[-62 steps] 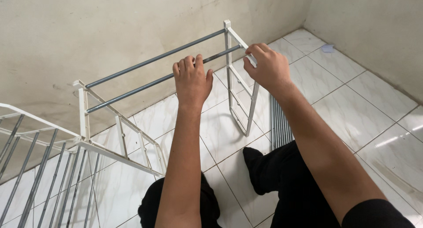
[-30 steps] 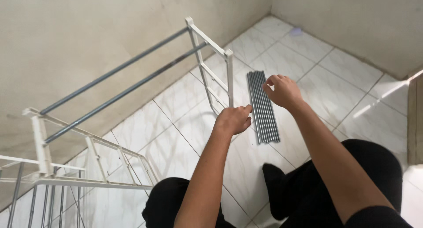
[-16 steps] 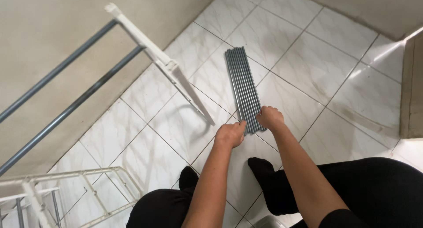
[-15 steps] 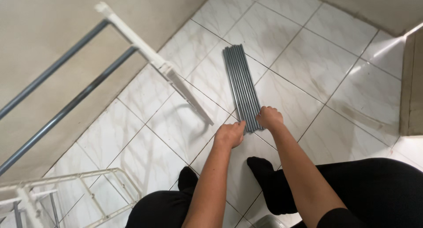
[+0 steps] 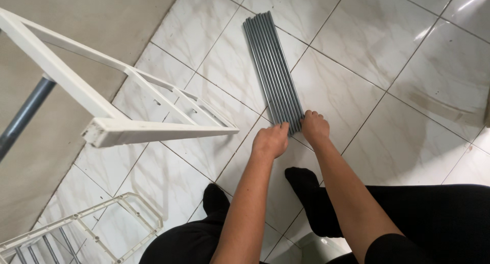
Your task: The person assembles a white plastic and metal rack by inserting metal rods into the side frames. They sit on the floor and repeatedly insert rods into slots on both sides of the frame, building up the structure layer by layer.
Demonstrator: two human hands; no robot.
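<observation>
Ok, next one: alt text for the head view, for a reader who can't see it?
Both hands, the left hand and right hand, rest on the near end of a flat row of grey rods lying on a white tiled floor. A white rack frame stands to the left, and the person's dark-clothed legs fill the bottom.

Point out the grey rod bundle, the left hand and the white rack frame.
grey rod bundle [image 5: 270, 70], head view, middle of the rods.
left hand [image 5: 270, 140], head view, back of the hand.
white rack frame [image 5: 109, 126], head view, thick end bar.
</observation>
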